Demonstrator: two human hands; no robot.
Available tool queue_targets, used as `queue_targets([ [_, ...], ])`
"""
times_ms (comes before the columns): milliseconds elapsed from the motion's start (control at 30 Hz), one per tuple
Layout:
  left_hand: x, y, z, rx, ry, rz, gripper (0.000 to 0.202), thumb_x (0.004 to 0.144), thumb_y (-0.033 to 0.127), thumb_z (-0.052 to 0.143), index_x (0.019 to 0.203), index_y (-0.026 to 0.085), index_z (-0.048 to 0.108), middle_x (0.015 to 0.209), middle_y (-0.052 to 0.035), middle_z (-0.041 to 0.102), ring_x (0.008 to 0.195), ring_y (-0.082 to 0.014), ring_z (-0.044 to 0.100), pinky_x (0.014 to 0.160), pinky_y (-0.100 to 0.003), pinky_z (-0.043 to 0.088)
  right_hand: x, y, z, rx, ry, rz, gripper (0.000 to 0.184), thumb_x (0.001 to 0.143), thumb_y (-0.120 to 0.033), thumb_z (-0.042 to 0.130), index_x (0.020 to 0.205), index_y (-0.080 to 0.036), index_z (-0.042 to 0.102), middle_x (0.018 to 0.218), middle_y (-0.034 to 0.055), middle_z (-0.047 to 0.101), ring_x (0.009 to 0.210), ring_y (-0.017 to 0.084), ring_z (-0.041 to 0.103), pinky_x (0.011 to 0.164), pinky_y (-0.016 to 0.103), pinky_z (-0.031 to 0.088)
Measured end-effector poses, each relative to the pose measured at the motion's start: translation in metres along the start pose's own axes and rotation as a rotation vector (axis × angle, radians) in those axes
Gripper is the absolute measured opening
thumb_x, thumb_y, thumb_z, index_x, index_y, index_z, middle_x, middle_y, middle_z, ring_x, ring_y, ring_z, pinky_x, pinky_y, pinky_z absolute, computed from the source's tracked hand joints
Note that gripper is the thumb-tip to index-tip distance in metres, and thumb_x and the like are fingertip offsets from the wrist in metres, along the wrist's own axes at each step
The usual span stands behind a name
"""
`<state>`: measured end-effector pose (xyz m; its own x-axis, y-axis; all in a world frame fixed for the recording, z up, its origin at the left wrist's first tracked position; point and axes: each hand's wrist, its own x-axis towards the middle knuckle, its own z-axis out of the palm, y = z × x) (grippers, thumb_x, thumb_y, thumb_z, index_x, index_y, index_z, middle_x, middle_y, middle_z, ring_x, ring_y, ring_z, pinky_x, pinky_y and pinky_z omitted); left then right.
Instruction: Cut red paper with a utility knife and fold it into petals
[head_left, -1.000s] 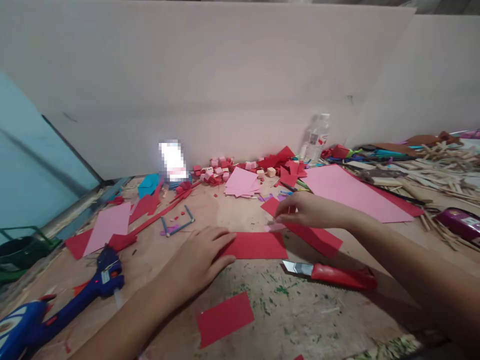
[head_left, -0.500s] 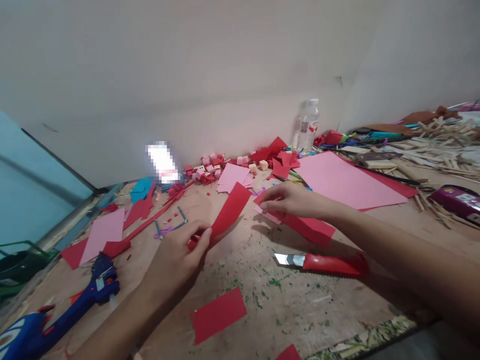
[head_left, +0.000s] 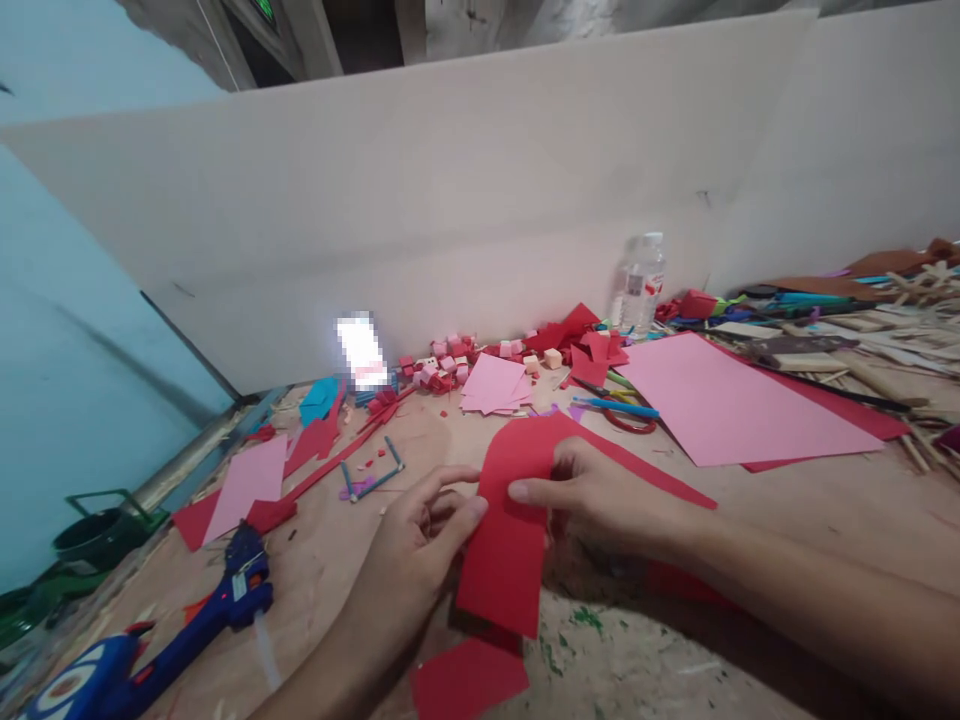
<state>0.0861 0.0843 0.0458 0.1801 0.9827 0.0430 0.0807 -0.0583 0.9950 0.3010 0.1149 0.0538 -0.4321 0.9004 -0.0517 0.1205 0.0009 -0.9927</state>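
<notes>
Left hand (head_left: 429,528) and right hand (head_left: 589,495), earlier apart, now pinch one red paper strip (head_left: 504,570), long axis toward the tabletop's (head_left: 322,560) near edge.

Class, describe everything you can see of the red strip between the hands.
The red strip looks like thin paper or card, with a squared lower end and rounded-looking top. It tilts above the worktop, lower end toward the person. The right hand grips it, thumb on its face; the left hand meets its left edge. A red band extends right from its top; whether joined is unclear.
</notes>
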Motion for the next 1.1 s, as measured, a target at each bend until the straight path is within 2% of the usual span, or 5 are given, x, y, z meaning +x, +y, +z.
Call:
queue_targets([
  [133,0.003,-0.004,-0.003,0.029,-0.062,-0.021,0.031,0.084,0.041,0.079,0.108,0.021,0.074,0.092,-0.0039,0.076,0.079,-0.0213,0.071,0.068,-0.029,0.055,0.005,0.001,-0.005,0.143,0.108,-0.059,0.049,0.083,-0.063,0.077,0.064,-0.019,0.066,0.045,-0.0024,0.056,0.038,0.011,0.048,0.044,0.026,0.037],
  [267,0.010,-0.009,-0.011,0.182,0.054,0.021,0.028,0.082,0.042,0.078,0.097,0.019,0.079,0.084,-0.0031,0.071,0.066,-0.0157,0.060,0.055,-0.024,0.046,-0.001,-0.003,-0.010,0.154,0.077,-0.189,0.038,0.082,-0.056,0.082,0.089,-0.019,0.080,0.083,0.0070,0.079,0.074,0.021,0.072,0.063,0.031,0.056],
  [600,0.004,0.009,-0.005,-0.453,0.074,-0.217,0.060,0.077,0.050,0.087,0.127,0.019,0.071,0.104,-0.0100,0.080,0.079,-0.0222,0.077,0.065,-0.027,0.061,-0.018,-0.007,-0.009,-0.211,-0.235,-0.490,0.033,0.091,-0.038,0.079,0.123,-0.030,0.081,0.145,0.0108,0.068,0.134,0.031,0.064,0.113,0.049,0.049],
  [900,0.015,-0.001,-0.013,-0.250,0.101,-0.171,0.049,0.063,0.053,0.096,0.077,0.012,0.073,0.065,-0.0082,0.075,0.052,-0.0155,0.068,0.052,-0.021,0.055,-0.014,0.003,-0.009,-0.162,-0.267,-0.471,0.043,0.083,-0.032,0.087,0.126,-0.036,0.078,0.150,0.0104,0.064,0.136,0.033,0.062,0.110,0.053,0.050],
  [1100,0.016,0.002,-0.017,-0.265,0.252,-0.069,0.040,0.069,0.042,0.093,0.087,0.014,0.070,0.063,-0.0009,0.071,0.054,-0.0137,0.065,0.054,-0.021,0.059,-0.010,0.003,-0.004,0.074,-0.085,-0.380,0.020,0.081,-0.033,0.089,0.101,-0.034,0.087,0.130,0.0072,0.076,0.127,0.028,0.066,0.107,0.043,0.052],
])
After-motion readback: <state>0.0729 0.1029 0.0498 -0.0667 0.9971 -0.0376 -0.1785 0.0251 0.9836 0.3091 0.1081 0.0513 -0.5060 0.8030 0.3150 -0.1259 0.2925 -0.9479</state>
